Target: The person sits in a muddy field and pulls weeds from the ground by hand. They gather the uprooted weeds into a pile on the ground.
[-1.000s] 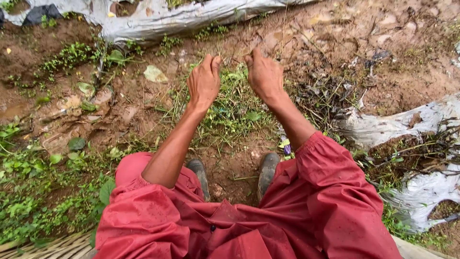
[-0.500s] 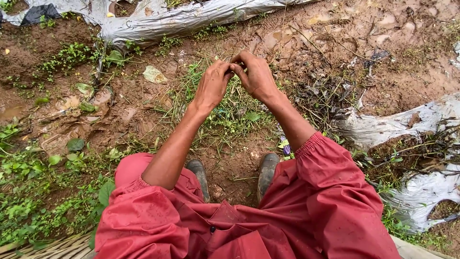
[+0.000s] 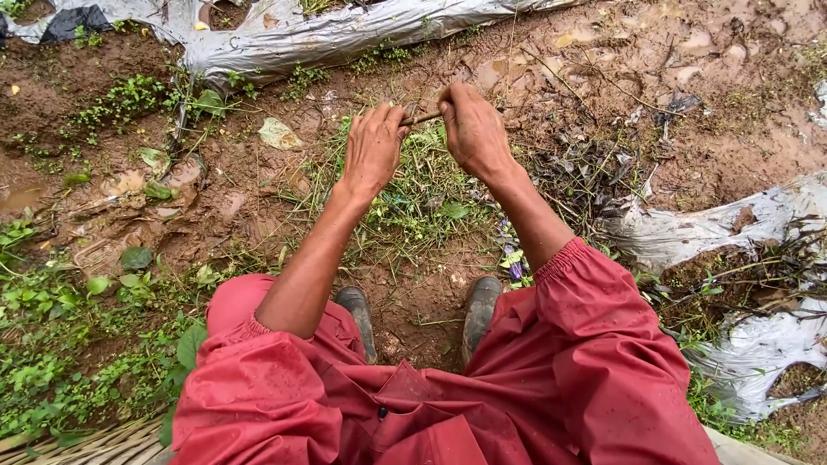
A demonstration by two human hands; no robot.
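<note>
Closest to me, at the bottom of the view, is the red raincoat (image 3: pixel 448 387), wet with drops, its sleeves bunched at the elbows. Just past it the two muddy boots (image 3: pixel 357 314) stand on bare wet soil, toes pointing away.

Beyond the boots my forearms reach out over a patch of cut grass (image 3: pixel 413 194). The left hand (image 3: pixel 372 146) is curled closed, fingers pinched on the near end of a thin brown stem (image 3: pixel 422 118). The right hand (image 3: pixel 474 129) is closed on the other end, so the stem runs between the two hands, held above the grass and roughly level. Only the short piece between the thumbs shows; how far it carries on inside either fist I cannot tell.

I judge the step in hand to be working that stem between the fingers, bending or twisting it. The next move would call for a firm pinch on both ends and opposed wrist turns, with care that the wet stem does not slip.

To the right lies a heap of dark dead stalks (image 3: pixel 577 176) beside torn grey plastic sheet (image 3: pixel 732 228). Farthest off, another strip of the same sheet crosses the top, with mud (image 3: pixel 655 77) around it.
</note>
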